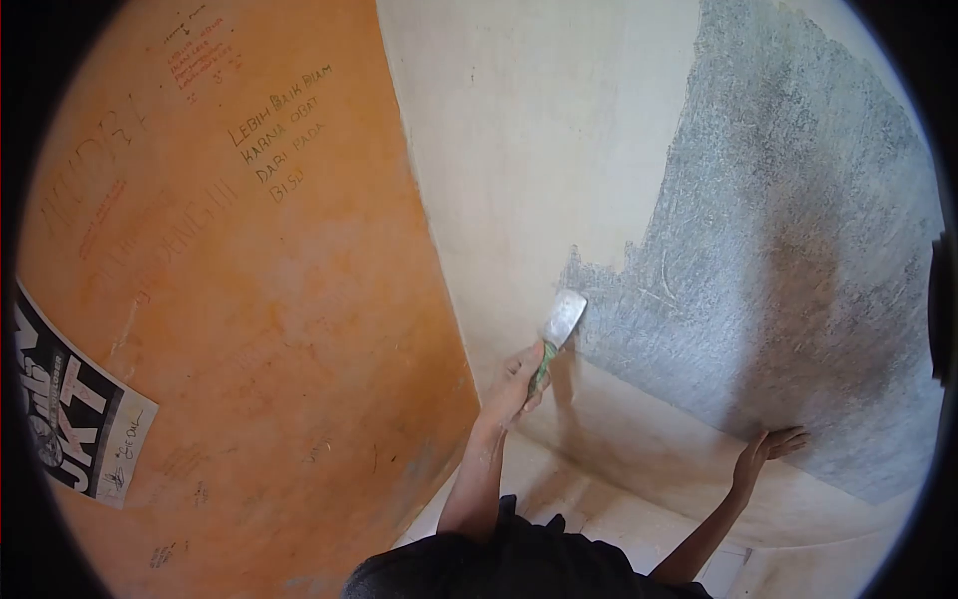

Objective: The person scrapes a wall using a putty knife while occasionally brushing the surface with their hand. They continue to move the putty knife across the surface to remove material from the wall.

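Note:
My left hand is wrapped round the green patterned handle of a putty knife. The broad metal blade points up and to the right and lies at the lower left border of the grey patch on the pale wall. Whether the blade's edge touches the wall is hard to make out. Lower right, my right hand rests against the wall by the bottom border of the grey patch, its fingers stretched out and holding nothing.
An orange wall with handwriting meets the pale wall in a corner left of my hands. A black and white sticker is on the orange wall. Light floor tiles show below. Shadows darken the grey patch.

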Tool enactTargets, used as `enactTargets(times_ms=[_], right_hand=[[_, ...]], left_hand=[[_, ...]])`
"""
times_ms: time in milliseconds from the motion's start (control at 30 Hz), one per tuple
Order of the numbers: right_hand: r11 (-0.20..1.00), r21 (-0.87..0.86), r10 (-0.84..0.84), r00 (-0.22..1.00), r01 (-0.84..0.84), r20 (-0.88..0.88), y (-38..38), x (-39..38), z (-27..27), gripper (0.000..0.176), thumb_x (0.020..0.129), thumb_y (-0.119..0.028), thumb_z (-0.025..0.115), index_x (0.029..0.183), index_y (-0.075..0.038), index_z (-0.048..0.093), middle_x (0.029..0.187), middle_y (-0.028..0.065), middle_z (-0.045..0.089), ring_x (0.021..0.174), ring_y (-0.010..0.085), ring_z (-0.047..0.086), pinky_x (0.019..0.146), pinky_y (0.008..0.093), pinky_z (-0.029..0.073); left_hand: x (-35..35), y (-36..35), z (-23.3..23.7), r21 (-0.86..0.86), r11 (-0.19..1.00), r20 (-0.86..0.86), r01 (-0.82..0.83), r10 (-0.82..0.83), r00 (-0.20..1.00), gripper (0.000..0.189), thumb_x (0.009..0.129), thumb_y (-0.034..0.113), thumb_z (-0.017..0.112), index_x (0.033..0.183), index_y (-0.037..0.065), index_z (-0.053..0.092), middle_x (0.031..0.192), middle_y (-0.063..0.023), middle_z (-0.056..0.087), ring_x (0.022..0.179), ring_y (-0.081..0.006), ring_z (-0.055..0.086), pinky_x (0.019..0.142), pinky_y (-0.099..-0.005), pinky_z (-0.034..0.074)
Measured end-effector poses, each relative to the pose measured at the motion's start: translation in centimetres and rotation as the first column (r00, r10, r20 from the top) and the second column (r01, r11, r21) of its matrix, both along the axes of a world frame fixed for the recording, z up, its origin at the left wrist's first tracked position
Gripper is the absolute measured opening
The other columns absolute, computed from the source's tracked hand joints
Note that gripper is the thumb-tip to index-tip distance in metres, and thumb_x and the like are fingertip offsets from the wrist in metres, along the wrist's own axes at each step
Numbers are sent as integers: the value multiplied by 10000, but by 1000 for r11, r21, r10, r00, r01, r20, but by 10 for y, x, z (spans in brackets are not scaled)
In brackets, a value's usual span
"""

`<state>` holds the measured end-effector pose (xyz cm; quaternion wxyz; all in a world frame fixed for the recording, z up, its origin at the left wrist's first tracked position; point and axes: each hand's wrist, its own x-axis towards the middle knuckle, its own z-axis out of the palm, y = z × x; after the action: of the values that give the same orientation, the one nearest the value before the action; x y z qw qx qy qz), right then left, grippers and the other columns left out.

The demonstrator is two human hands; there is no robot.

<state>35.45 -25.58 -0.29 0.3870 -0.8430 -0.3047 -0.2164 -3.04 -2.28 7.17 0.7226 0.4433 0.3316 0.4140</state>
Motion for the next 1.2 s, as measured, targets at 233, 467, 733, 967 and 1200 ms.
enactTargets(times_ms=[233,467,733,967,1200], right_hand=[[999,38,12,998,-10,-64,8,-6,2,814,972,-565,237,1455,33,-30,1496,277,-33,1390,403,-13,1127,475,42],[983,124,157,968,-135,-194,7,-5,1,855,949,-616,228,1471,-32,-112,1518,202,-221,1401,381,-201,1123,531,-84],[992,100,-80,994,73,70,26,-20,14,845,962,-566,304,1473,-31,-104,1517,215,-214,1402,388,-192,1127,539,-56],[994,92,-61,996,56,57,23,-22,11,852,962,-550,332,1472,-24,-104,1513,230,-210,1402,396,-182,1126,541,-48],[994,94,-65,997,60,51,22,-20,9,863,961,-541,352,1469,-17,-108,1509,245,-207,1403,404,-171,1125,540,-43]], left_hand=[[-11,5,-45,-135,892,540,431,-298,787,474,991,426,399,1212,14,475,681,16,423,565,-55,393,357,-169,271],[11,37,-28,-61,777,752,627,-377,541,513,993,472,352,1176,9,475,645,15,369,440,-51,293,325,-170,231],[13,21,-28,-258,790,694,555,-248,676,506,972,541,344,948,69,528,577,53,314,379,-25,212,292,-177,129],[2,16,-3,-307,801,624,514,-238,744,488,974,541,342,852,93,490,574,53,334,366,-25,215,283,-170,139],[28,46,91,-24,832,674,555,-396,624,509,977,538,319,863,71,486,588,31,361,375,-45,260,289,-174,192]])
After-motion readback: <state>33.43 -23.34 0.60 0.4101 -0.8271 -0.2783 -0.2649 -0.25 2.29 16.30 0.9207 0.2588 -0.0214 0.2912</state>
